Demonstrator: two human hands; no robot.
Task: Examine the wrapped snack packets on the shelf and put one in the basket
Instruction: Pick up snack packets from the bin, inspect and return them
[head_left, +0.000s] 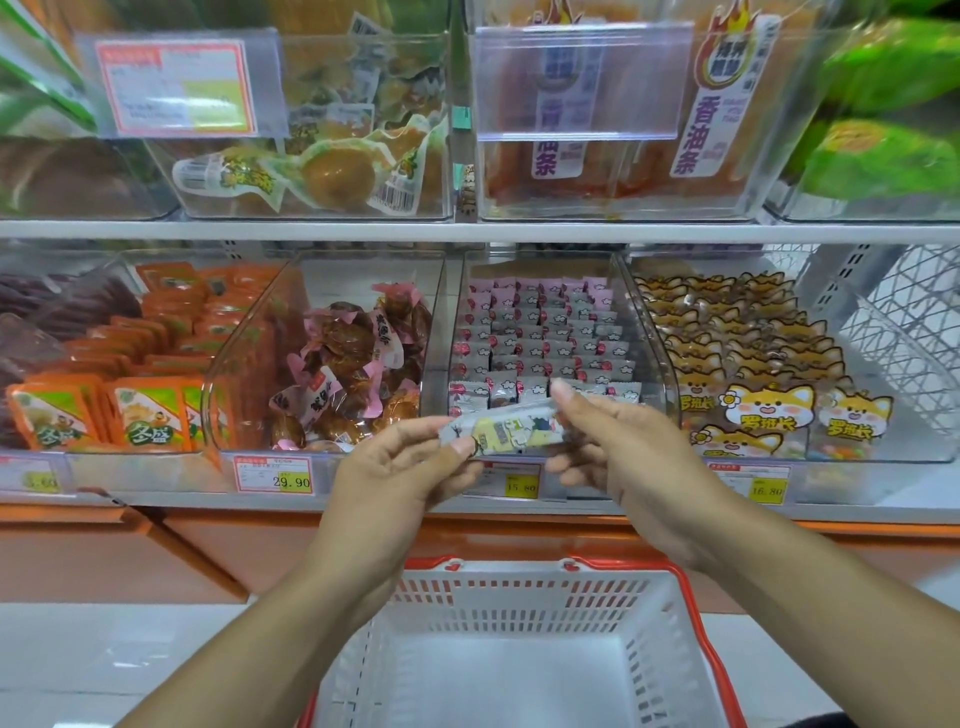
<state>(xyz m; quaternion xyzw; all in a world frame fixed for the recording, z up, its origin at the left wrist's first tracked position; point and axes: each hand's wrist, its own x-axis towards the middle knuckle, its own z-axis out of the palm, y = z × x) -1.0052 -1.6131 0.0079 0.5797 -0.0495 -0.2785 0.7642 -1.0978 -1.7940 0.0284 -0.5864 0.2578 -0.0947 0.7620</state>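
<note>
a small wrapped snack packet (506, 428), silver with a yellow panel, is held level between both hands in front of the lower shelf (467, 501). its left end is pinched by the thumb and fingers of the left hand (410, 467), with the thumb laid over the front of the wrapper. its right end is gripped by the curled fingers of the right hand (618, 447), whose back is turned to the camera. the packet is kept just in front of a clear bin (540, 332) in which rows of small pink and white packets are stacked, and above a yellow price tag (522, 486) fixed to the shelf edge.

a white plastic basket (524, 613) with red handles is seen below the hands, directly under the packet and well apart from it; nothing can be made out inside it.

to the left of the pink and white packets, a bin of brown snacks in pink-edged wrappers (353, 364) is set, and beyond it orange packets (150, 415) are lined up. to the right, cat-printed packets (763, 410) are arranged in a further bin. on the upper shelf, clear bins with egg-shaped snacks (337, 176) and orange strips (691, 130) are seen.
</note>
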